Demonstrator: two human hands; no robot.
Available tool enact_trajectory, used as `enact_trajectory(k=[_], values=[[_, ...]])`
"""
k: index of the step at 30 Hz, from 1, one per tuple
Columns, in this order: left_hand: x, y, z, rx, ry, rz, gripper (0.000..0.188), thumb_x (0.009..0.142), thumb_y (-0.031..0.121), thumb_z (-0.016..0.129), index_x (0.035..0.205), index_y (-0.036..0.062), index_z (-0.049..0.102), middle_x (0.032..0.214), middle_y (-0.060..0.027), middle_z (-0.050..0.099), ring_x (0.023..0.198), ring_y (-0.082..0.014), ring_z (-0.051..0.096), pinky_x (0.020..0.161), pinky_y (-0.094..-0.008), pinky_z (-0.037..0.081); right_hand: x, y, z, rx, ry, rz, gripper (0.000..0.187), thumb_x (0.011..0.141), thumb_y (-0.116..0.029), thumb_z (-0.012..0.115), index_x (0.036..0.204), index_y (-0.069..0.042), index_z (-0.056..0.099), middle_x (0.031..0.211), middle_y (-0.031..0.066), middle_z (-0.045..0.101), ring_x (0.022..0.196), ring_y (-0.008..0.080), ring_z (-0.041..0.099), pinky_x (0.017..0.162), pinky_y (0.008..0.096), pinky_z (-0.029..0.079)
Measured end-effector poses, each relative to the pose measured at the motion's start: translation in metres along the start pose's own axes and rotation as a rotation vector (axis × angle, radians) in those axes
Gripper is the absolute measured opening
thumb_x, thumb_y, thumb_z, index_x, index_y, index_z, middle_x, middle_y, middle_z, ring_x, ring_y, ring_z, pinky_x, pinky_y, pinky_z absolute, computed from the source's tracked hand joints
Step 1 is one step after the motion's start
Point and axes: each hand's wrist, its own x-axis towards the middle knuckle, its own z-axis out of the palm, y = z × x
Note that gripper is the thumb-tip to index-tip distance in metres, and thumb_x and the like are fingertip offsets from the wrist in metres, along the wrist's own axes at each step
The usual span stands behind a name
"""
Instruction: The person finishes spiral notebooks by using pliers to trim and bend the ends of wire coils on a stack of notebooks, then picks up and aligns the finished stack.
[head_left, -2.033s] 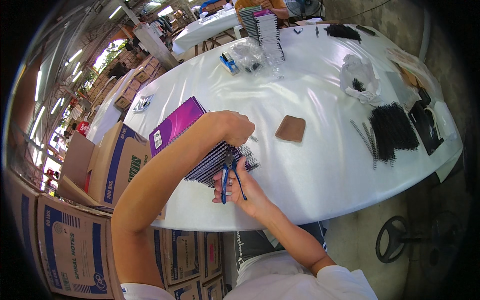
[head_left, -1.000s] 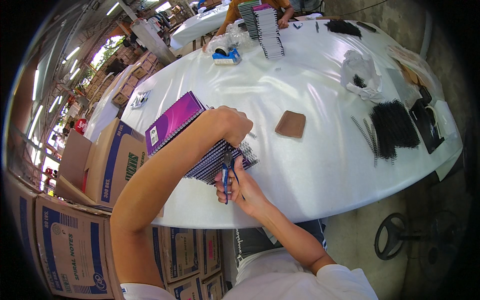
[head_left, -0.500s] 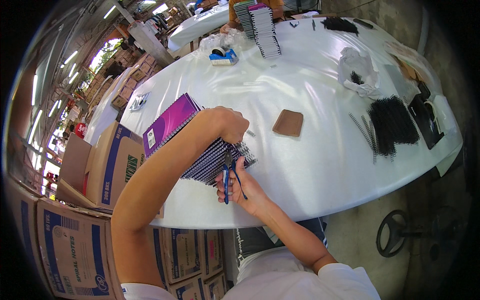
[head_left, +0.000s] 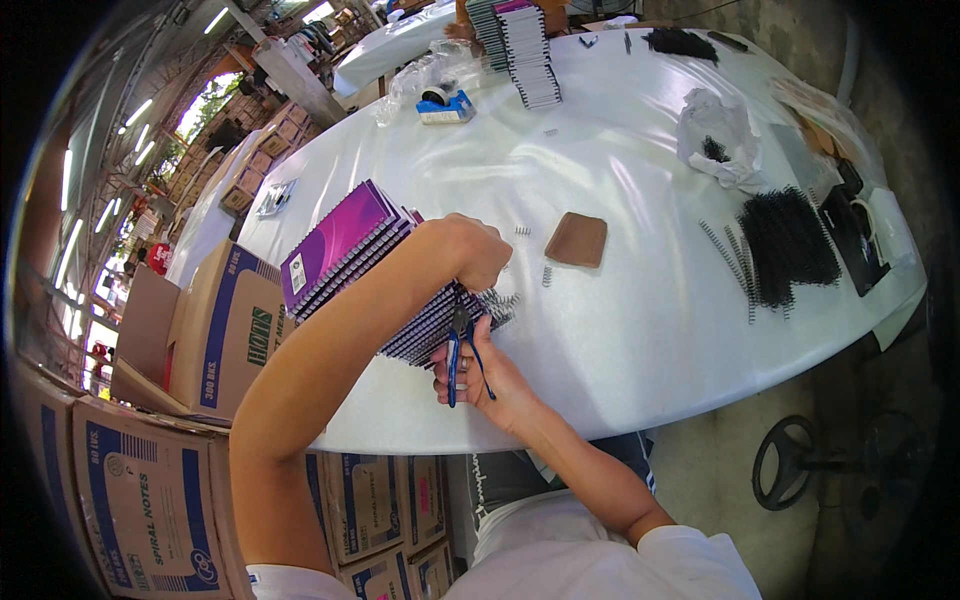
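Observation:
My left hand [head_left: 480, 252] is closed above the right end of a pile of spiral notebooks with purple covers [head_left: 340, 240]. Its fingertips point away from view, so what they grip is hidden. Just below it, my right hand [head_left: 490, 375] holds cutting pliers [head_left: 456, 365] with blue handles, the handles spread apart. The pliers' dark jaws reach the loose coil ends at the pile's edge, under my left hand. My left forearm covers part of the pile. Small cut coil pieces [head_left: 522, 231] lie on the white table right of my hands, near a brown square pad [head_left: 577, 240].
Black spiral coils [head_left: 790, 250] are heaped at the right, below a crumpled white bag [head_left: 715, 140]. A blue tape dispenser [head_left: 446, 108] and a tall notebook stack [head_left: 530, 60] stand at the far side, a person behind. An open carton [head_left: 225, 330] stands at the left.
My left hand has shifted slightly right. More of the upper notebooks' spines show, fanned out on the pile. Coil pieces now lie farther right on the table, near the brown pad.

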Motion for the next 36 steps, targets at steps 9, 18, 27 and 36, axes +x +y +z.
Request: enact_trajectory(k=[9, 18, 27, 36], values=[[-0.005, 0.002, -0.004, -0.032, -0.015, 0.007, 0.032, 0.08, 0.025, 0.065, 0.106, 0.0059, 0.072, 0.111, -0.018, 0.067, 0.102, -0.0317, 0.066, 0.082, -0.0412, 0.053, 0.0, 0.001, 0.003, 0.033, -0.009, 0.012, 0.077, 0.085, -0.078, 0.03, 0.09, -0.006, 0.057, 0.068, 0.0029, 0.049, 0.06, 0.0177, 0.051, 0.06, 0.0325, 0.044], [-0.001, 0.004, -0.006, -0.069, -0.043, -0.036, 0.033, 0.076, 0.015, 0.068, 0.109, 0.0201, 0.073, 0.109, -0.0134, 0.069, 0.103, -0.0314, 0.064, 0.085, -0.0394, 0.051, -0.005, 0.005, 0.003, 0.031, 0.036, 0.022, 0.077, 0.085, -0.078, 0.033, 0.09, -0.004, 0.057, 0.069, 0.004, 0.052, 0.062, 0.0184, 0.054, 0.059, 0.0332, 0.047], [0.005, 0.004, -0.004, -0.078, -0.057, -0.005, 0.032, 0.075, 0.019, 0.07, 0.106, 0.0233, 0.074, 0.107, -0.0119, 0.07, 0.102, -0.03, 0.065, 0.083, -0.0387, 0.052, 0.005, 0.001, -0.016, 0.093, -0.001, 0.04, 0.077, 0.084, -0.078, 0.033, 0.091, -0.005, 0.057, 0.068, 0.0044, 0.05, 0.062, 0.0188, 0.052, 0.061, 0.0341, 0.046], [0.01, 0.001, 0.006, -0.075, -0.072, 0.053, 0.034, 0.073, 0.017, 0.071, 0.106, 0.0247, 0.074, 0.105, -0.0096, 0.071, 0.099, -0.0287, 0.066, 0.082, -0.0389, 0.053, -0.006, 0.005, 0.001, 0.059, 0.111, 0.011, 0.075, 0.085, -0.078, 0.034, 0.088, -0.006, 0.055, 0.065, 0.0025, 0.045, 0.057, 0.0178, 0.046, 0.058, 0.0326, 0.042]])
